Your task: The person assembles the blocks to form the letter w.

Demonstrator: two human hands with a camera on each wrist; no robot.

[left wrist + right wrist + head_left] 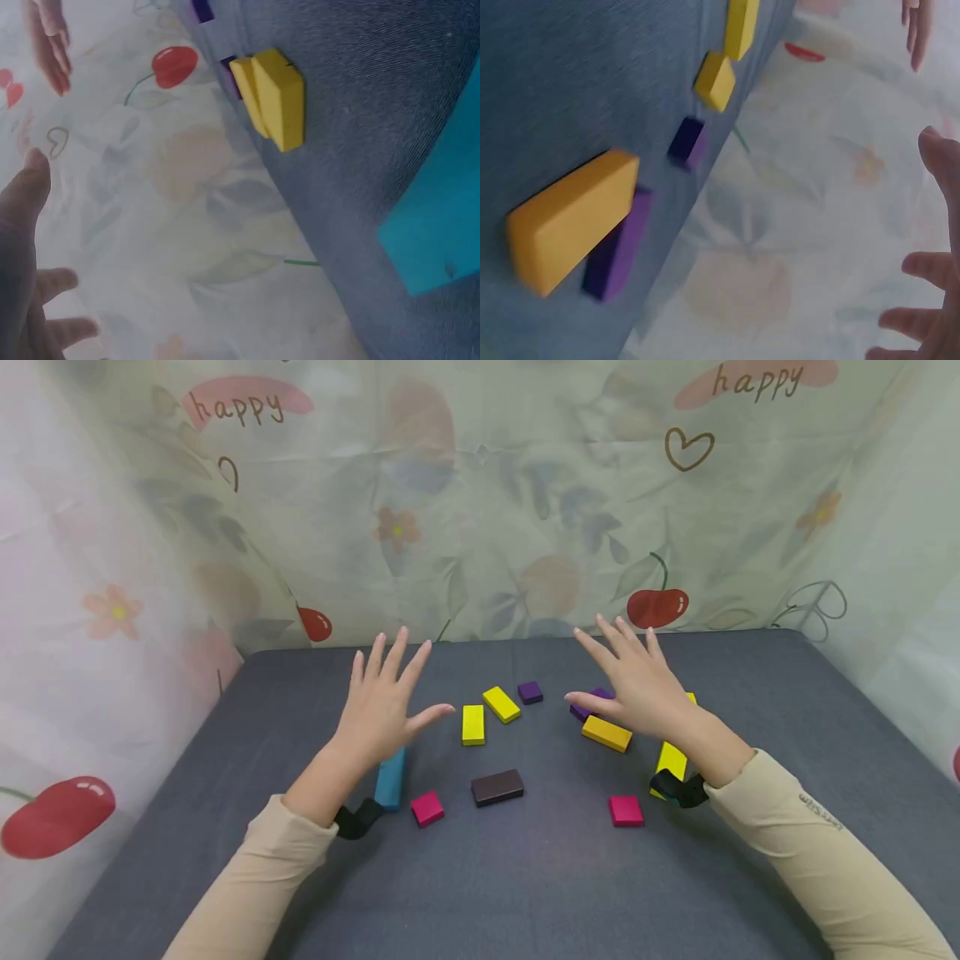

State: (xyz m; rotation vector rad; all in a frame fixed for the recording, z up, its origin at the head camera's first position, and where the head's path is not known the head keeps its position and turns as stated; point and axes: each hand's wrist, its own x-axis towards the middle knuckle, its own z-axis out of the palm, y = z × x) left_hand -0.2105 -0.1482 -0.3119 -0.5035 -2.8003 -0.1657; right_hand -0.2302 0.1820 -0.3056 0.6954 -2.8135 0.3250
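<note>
Both hands hover above the table with fingers spread, holding nothing. My left hand (378,710) is over the left side, nearest a blue block (390,781), part of which it hides. My right hand (637,685) hangs over the right side, partly covering a purple block (592,703) beside an orange block (607,734). Under the right wrist lies a long yellow block (670,762), half hidden. Between the hands are two yellow blocks (473,725), a small purple block (530,692) and a dark brown block (497,788). One pink block (427,808) lies near the left wrist, another pink block (626,811) near the right.
A dark grey cloth covers the table (540,877). Behind it hangs a pale printed curtain (487,510), which continues along both sides. Black straps (358,820) show at both wrists, near the blocks.
</note>
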